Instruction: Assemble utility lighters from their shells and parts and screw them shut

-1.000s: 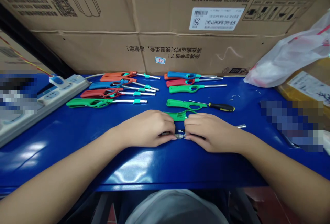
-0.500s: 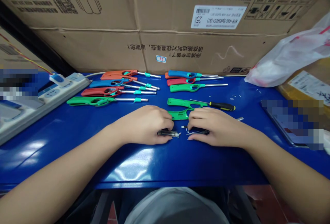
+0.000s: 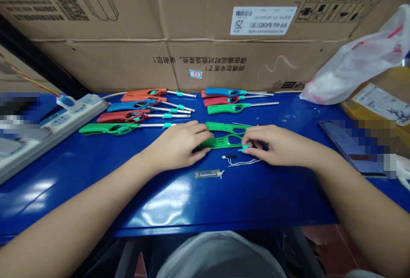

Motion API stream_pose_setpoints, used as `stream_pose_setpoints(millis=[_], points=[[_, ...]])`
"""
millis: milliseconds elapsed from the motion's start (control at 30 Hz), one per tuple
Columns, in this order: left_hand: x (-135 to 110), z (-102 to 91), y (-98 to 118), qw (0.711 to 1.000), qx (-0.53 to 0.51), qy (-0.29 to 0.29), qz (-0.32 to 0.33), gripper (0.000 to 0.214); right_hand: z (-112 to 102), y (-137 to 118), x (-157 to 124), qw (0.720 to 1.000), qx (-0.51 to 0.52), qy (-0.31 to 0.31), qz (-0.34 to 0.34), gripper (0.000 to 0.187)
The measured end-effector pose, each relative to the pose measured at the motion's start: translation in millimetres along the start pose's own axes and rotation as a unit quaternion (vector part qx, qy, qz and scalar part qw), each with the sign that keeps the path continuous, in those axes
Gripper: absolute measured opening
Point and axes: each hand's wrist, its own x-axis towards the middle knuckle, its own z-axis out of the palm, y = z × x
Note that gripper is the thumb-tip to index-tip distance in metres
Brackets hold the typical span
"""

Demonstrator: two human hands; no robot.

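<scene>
My left hand (image 3: pixel 181 146) is closed on the left end of a green lighter casing half (image 3: pixel 221 142). Thumb and fingertips of my right hand (image 3: pixel 272 143) pinch a small teal plastic piece (image 3: pixel 245 146) at that casing's right end. A second green casing half (image 3: pixel 221 127) lies just behind. In front of my hands, a clear fuel tank (image 3: pixel 206 174) with a white tip rests on the blue table (image 3: pixel 243 201). Near my right thumb lies a small black igniter (image 3: pixel 231 156) with white wires (image 3: pixel 240 164). My right hand covers most of the screwdriver behind it.
Several gas lighters (image 3: pixel 128 116) in orange, blue, red and green lie at the left, and more lighters (image 3: pixel 237 100) at the back. A power strip (image 3: pixel 60 118) runs along the left. A phone (image 3: pixel 355 150) and a plastic bag (image 3: pixel 352 64) are at the right; a cardboard box (image 3: pixel 198 21) stands behind.
My left hand has let go of the fuel tank, which now lies on the table, and has taken the casing half. My right hand has released the igniter wires and now pinches the teal piece.
</scene>
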Motion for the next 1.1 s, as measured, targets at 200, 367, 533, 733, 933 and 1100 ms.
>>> stream_pose_setpoints(millis=[200,367,533,733,933,1100], points=[[0,0.6,3,1.000,-0.012,-0.005,0.015,0.026,6,2,6,0.995,-0.008,0.091,0.042,0.022],[1,-3.1,8,1.000,-0.004,-0.011,0.016,0.026,-3,8,1,0.989,-0.077,0.074,0.103,0.019],[0,-6.6,10,1.000,-0.009,-0.024,0.012,0.031,-7,8,-2,0.981,-0.152,0.072,0.096,0.019],[1,-1.3,14,0.999,-0.028,0.025,0.025,0.026,-9,-8,-6,0.998,-0.048,0.047,-0.017,0.013],[2,9.1,13,0.996,-0.068,0.036,0.037,0.022,-11,-11,-15,0.996,-0.050,-0.071,-0.001,0.007],[3,13.1,14,0.993,-0.106,0.041,0.043,0.024,-12,-13,-14,0.999,-0.001,-0.030,-0.030,0.010]])
